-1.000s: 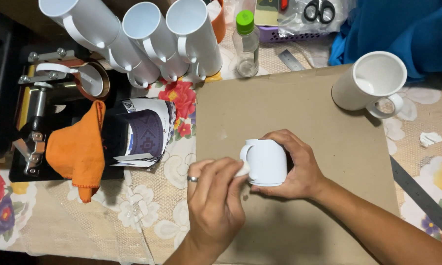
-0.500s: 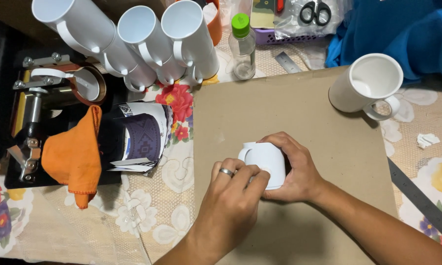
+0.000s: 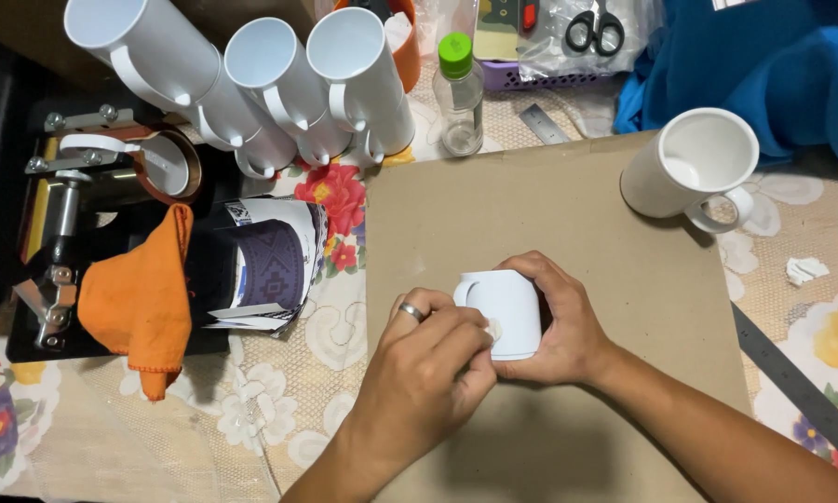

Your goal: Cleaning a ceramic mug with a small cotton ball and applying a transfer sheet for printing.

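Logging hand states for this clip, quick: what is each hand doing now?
Left hand: fingertips pressed on the side of the small white ceramic mug.
Right hand: closed around that mug, steadying it.

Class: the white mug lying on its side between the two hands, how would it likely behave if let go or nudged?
The white mug lies on its round side on flat cardboard, so it would probably roll until its handle stops it. It looks glazed, so likely smooth, rigid and breakable. The right hand cradles it while the left hand touches it.
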